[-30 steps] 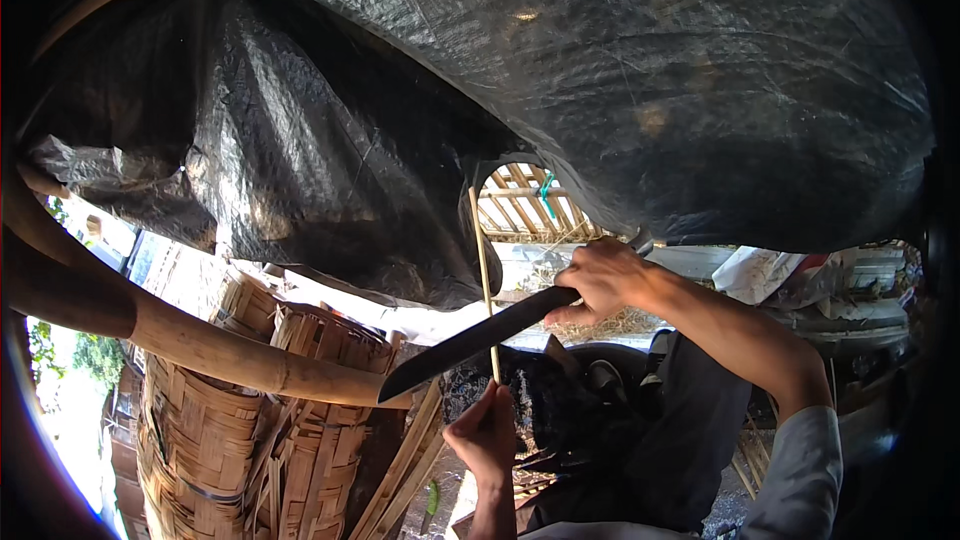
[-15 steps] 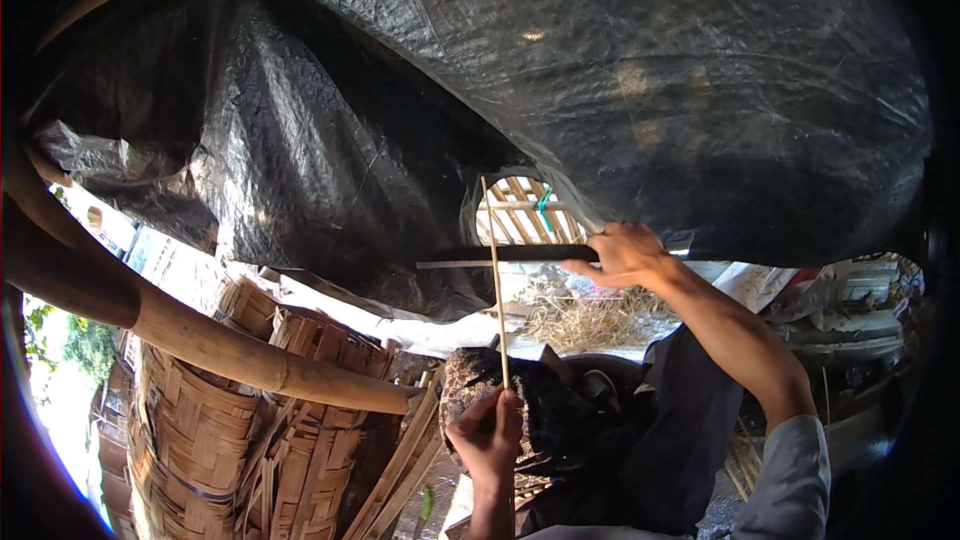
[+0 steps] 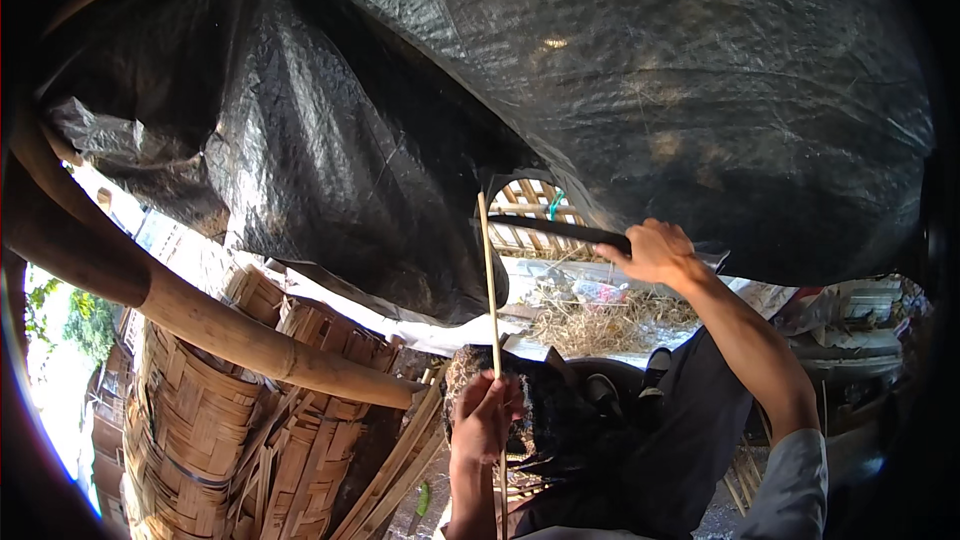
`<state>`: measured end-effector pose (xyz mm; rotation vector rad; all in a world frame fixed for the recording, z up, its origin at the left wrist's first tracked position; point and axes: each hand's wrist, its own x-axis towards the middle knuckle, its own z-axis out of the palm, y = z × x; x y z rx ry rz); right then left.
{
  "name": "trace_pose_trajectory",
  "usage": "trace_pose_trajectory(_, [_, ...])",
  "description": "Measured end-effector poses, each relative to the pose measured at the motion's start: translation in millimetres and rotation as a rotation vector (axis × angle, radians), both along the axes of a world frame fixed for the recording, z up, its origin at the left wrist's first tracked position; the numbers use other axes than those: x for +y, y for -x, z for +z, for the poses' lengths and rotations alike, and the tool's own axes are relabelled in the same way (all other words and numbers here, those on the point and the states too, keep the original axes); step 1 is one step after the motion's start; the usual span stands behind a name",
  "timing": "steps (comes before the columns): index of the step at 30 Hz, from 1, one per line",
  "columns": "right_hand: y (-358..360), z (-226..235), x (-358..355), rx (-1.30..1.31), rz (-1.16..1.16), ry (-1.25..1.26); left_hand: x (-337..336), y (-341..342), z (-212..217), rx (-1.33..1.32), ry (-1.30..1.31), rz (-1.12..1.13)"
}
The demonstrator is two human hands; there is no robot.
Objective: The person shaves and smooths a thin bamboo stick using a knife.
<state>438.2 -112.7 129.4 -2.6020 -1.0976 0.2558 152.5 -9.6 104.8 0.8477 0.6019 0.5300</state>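
Note:
My left hand (image 3: 482,418) is closed around a thin, pale bamboo strip (image 3: 491,290), which stands nearly upright before me. Its lower end runs down past my wrist. In my right hand (image 3: 655,252) is a long dark knife (image 3: 565,229), fingers wrapped round its handle. The blade points left and slants slightly upward, its far end at the strip near the top. Whether the edge touches the strip, I cannot tell. Below the strip, a patterned cloth (image 3: 465,370) lies over my lap.
A thick bamboo pole (image 3: 240,335) slants across the left. Behind it stand woven bamboo baskets (image 3: 190,420) and loose split strips (image 3: 395,485). Black plastic sheeting (image 3: 700,90) hangs low overhead and ahead. Dry straw (image 3: 590,320) lies beyond my shoes (image 3: 655,370).
The knife has moved up the strip and to the right; its blade now tilts and no longer reaches far past the strip. My left hand has risen slightly.

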Motion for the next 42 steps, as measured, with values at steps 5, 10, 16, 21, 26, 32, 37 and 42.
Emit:
trace_pose_trajectory(5, [-11, 2, -6, -0.039, -0.100, -0.219, 10, -7, 5, -0.102, 0.108, -0.261])
trace_pose_trajectory(10, [-8, 7, -11, 0.068, 0.017, -0.394, 23, -23, -1, 0.002, 0.017, -0.249])
trace_pose_trajectory(16, [6, -4, -12, -0.205, 0.387, -0.410, 36, -67, 14, 0.024, -0.049, -0.171])
trace_pose_trajectory(21, [27, -4, 2, -0.313, 0.597, -0.288, 51, -75, -10, -0.264, 0.183, -0.307])
trace_pose_trajectory(26, [37, 2, 5, -0.236, 0.624, -0.221, 25, -77, -1, -0.115, 0.026, -0.283])
trace_pose_trajectory(32, [20, 10, 6, -0.270, 0.499, -0.135, 2, -70, 12, 0.075, -0.279, -0.091])
trace_pose_trajectory(37, [-15, -10, 6, -0.027, -0.015, -0.312, -14, -60, 14, 0.082, -0.199, -0.205])
trace_pose_trajectory(42, [-7, 4, -1, 0.256, -0.121, -0.175, -8, -58, 6, 0.035, -0.078, -0.241])
